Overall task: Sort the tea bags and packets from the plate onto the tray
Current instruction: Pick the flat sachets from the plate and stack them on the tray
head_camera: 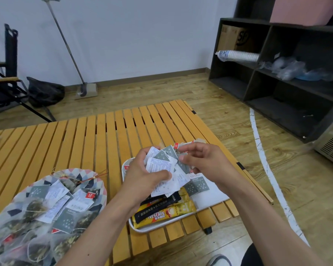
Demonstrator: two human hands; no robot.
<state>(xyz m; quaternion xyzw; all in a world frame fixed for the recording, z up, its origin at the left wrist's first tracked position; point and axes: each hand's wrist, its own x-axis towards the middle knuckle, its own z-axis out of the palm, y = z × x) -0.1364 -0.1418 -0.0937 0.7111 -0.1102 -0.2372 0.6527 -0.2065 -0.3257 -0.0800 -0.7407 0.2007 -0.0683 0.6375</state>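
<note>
Packet bunch [160, 164] is being gripped by left hand [142, 180] and pinched by right hand [202, 160] above one tray [211, 198], beside one plate [76, 172], on slatted table [85, 141]

Left hand [145, 176], right hand [201, 160]: both curled.

I see grey-and-white star-dotted packets [162, 166], yellow-and-black coffee sticks [160, 215], a white tray [211, 196], and a diamond-patterned grey, pink and navy plate [81, 172].

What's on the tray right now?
Yellow and black Nescafe sticks at the near end, grey packets on the right. The left hand and its bunch of packets cover the middle of the tray; contents there unseen.
</note>
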